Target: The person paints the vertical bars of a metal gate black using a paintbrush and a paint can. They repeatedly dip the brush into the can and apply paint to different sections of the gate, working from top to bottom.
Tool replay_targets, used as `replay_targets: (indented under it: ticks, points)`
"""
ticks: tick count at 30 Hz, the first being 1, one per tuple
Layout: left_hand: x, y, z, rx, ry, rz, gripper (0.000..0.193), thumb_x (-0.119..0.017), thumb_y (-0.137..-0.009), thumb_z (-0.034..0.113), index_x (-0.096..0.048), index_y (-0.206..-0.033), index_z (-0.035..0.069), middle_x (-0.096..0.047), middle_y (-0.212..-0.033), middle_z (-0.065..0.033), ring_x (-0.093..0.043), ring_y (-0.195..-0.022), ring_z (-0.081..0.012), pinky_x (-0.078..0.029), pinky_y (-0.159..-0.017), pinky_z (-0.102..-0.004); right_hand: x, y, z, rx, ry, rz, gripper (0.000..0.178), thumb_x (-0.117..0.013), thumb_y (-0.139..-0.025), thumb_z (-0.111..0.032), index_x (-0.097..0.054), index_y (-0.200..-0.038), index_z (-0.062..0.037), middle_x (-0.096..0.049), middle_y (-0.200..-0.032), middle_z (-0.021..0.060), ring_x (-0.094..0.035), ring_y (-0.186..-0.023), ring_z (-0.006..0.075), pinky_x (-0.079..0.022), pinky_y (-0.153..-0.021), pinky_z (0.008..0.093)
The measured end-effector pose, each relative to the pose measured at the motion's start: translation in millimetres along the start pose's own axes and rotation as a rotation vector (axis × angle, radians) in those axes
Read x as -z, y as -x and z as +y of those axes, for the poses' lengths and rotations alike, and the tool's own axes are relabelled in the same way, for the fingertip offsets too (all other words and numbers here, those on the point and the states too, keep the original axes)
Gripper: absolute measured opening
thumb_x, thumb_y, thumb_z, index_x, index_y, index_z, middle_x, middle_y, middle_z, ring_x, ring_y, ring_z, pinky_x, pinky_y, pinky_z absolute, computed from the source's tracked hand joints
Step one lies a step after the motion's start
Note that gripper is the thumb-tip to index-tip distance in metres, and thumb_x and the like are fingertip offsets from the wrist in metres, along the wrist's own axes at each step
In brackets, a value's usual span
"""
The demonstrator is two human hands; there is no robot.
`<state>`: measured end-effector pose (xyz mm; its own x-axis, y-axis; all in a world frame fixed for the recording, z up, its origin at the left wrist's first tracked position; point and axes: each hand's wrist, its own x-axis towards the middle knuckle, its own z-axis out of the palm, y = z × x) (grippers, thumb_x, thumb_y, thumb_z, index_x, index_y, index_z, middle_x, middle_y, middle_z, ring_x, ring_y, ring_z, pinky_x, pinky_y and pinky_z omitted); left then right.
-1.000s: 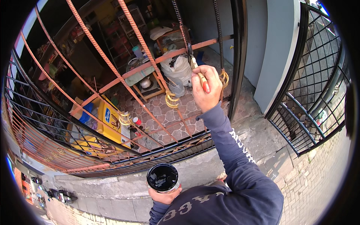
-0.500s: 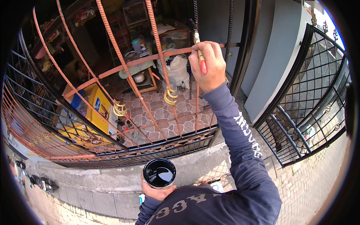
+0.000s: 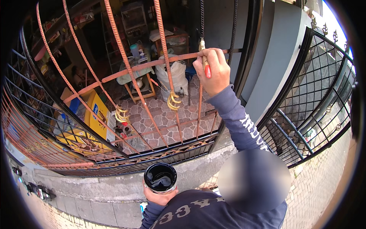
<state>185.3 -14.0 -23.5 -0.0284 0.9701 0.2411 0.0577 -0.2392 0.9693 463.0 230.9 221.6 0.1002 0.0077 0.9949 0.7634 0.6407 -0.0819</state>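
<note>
My right hand (image 3: pixel 214 74) grips a paintbrush (image 3: pixel 207 70) with a red-ended handle, its head pointing up. The brush head meets a ribbed bar (image 3: pixel 202 21) of the window-like grille, just above the reddish crossbar (image 3: pixel 179 58). Above the brush this bar is black; its lower length (image 3: pixel 199 105) is rust red. My left hand (image 3: pixel 159 196) is wrapped round an open can (image 3: pixel 161 178) of glossy black paint, held low in front of my chest. A blurred disc covers part of my right arm.
Other red bars (image 3: pixel 131 72) carry gold curved ornaments (image 3: pixel 174 102). A black-framed gate (image 3: pixel 320 95) stands at the right beside a grey wall (image 3: pixel 274 57). Behind the grille are a yellow box (image 3: pixel 91 129), a white sack (image 3: pixel 177 78) and a small table (image 3: pixel 133 89). A motorbike (image 3: pixel 40 191) is far left.
The brush has moved down the bar, closer to the crossbar, and my right hand has lowered slightly. The can stays in my left hand. The whole view has shifted a little.
</note>
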Motion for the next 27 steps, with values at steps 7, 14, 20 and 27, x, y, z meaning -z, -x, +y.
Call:
replay_targets:
  ticks: [7,14,20,27]
  points:
    - [7,1,-11,0.052,0.092,-0.004,0.106,-0.096,-0.054,0.008,-0.035,-0.14,-0.002,-0.062,-0.124,-0.0172,-0.067,-0.112,-0.0268,-0.055,-0.096,-0.0409,-1,-10,-2,0.009,-0.011,-0.018,0.019,-0.072,-0.08,-0.004,-0.064,-0.097,-0.005,-0.063,-0.094,0.0129,-0.066,-0.077,0.0322,-0.057,-0.067,0.0404]
    - [12,-4,-16,0.048,0.123,-0.003,0.108,-0.097,-0.052,0.012,-0.036,-0.14,-0.003,-0.061,-0.124,-0.0174,-0.065,-0.113,-0.0273,-0.054,-0.097,-0.0404,8,-12,12,-0.041,-0.062,0.064,0.016,-0.07,-0.079,-0.002,-0.064,-0.093,-0.0027,-0.065,-0.09,0.0139,-0.066,-0.078,0.0313,-0.055,-0.071,0.0399]
    - [9,-1,-4,0.126,0.206,-0.001,0.107,-0.098,-0.052,0.013,-0.038,-0.139,-0.004,-0.06,-0.126,-0.0178,-0.065,-0.114,-0.0271,-0.054,-0.096,-0.0397,9,-8,18,-0.096,-0.131,0.139,0.011,-0.072,-0.086,-0.003,-0.066,-0.095,-0.0013,-0.067,-0.087,0.0079,-0.066,-0.077,0.0154,-0.053,-0.073,0.0296]
    - [13,-4,1,-0.039,0.111,-0.028,0.101,-0.096,-0.055,0.007,-0.039,-0.137,-0.004,-0.061,-0.125,-0.0187,-0.066,-0.111,-0.0266,-0.057,-0.092,-0.04,7,-3,8,-0.229,-0.151,0.135,0.015,-0.071,-0.079,-0.003,-0.065,-0.093,-0.0022,-0.066,-0.088,0.0124,-0.067,-0.079,0.0289,-0.054,-0.072,0.0368]
